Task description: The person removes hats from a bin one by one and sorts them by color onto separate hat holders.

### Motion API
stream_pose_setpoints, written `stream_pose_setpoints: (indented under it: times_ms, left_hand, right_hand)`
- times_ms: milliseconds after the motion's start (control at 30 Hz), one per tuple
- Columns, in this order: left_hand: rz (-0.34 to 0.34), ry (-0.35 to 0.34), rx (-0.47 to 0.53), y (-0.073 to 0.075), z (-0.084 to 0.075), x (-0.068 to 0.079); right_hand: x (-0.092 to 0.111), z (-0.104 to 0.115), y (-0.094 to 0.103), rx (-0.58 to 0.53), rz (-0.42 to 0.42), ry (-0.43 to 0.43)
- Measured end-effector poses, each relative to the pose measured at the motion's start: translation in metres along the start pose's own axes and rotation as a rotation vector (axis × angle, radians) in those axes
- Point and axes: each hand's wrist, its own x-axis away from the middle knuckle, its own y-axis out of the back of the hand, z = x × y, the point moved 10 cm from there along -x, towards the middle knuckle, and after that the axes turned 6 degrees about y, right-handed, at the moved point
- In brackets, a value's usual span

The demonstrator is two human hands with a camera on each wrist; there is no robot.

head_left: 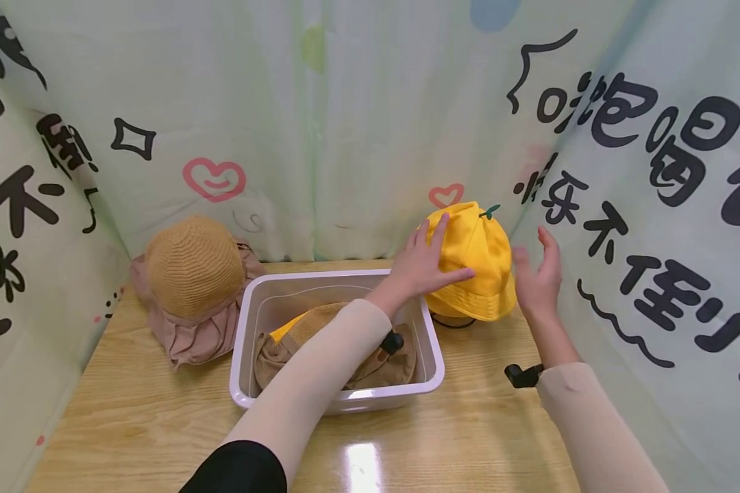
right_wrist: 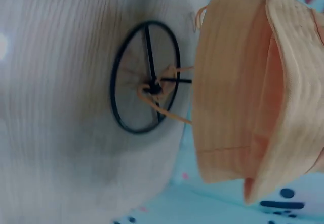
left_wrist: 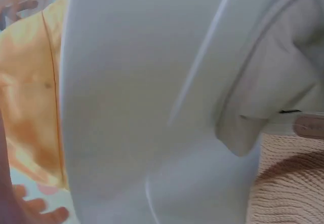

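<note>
A yellow bucket hat (head_left: 475, 257) with a small green sprout on its crown sits at the back right, to the right of the tub. Below it, the right wrist view shows another hat's brim (right_wrist: 223, 92) with a cord hanging down, over a stand with a black ring base (right_wrist: 119, 107). My left hand (head_left: 419, 263), fingers spread, overlaps the yellow hat's left side. My right hand (head_left: 539, 277) is held up on the hat's other side, a small gap from it, fingers extended and nothing in the palm.
The pale lilac tub (head_left: 339, 394) holds brown and tan hats (head_left: 321, 322) with a bit of yellow. At the left stands a straw hat (head_left: 194, 267) with a dusty-pink cloth brim. Printed curtains (head_left: 345, 137) enclose the wooden table (head_left: 469, 424) at the back and sides.
</note>
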Motion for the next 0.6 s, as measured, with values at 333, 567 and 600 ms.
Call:
stream_pose_setpoints:
  times_ms: [333, 567, 600]
  left_hand:
    - [0.046, -0.078, 0.023, -0.008, -0.016, -0.013]
    - [0.118, -0.058, 0.096, -0.011, -0.006, -0.009]
    - [0.122, -0.053, 0.101, -0.012, -0.004, -0.008]
  right_hand:
    - [-0.019, 0.026, -0.058, 0.205, 0.347, 0.215]
    - [-0.017, 0.000, -0.075, 0.159, 0.399, 0.146]
    - [-0.017, -0.003, -0.077, 0.145, 0.402, 0.139]
